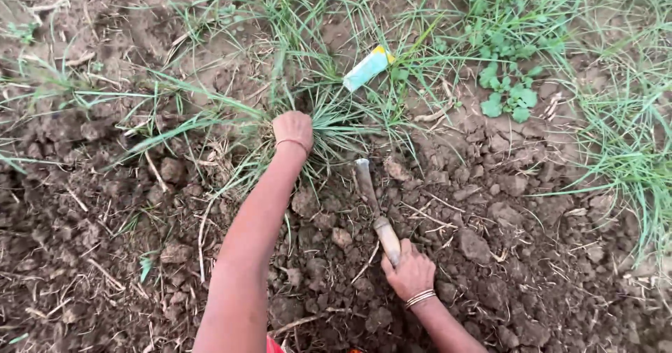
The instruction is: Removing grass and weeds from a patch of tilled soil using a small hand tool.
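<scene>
Left hand (292,129) is clenched on a grass tuft (329,118), drawn taut to expose its base. Right hand (410,274) is closed round a hoe (374,209), blade set in soil (490,241) beside the tuft.

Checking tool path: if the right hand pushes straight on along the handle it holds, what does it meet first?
The right hand points its digging tool up-left. The blade tip already sits at the soil beside the grass clump that the left hand grips. It would likely meet the clump's base first; depth is unclear.
</scene>
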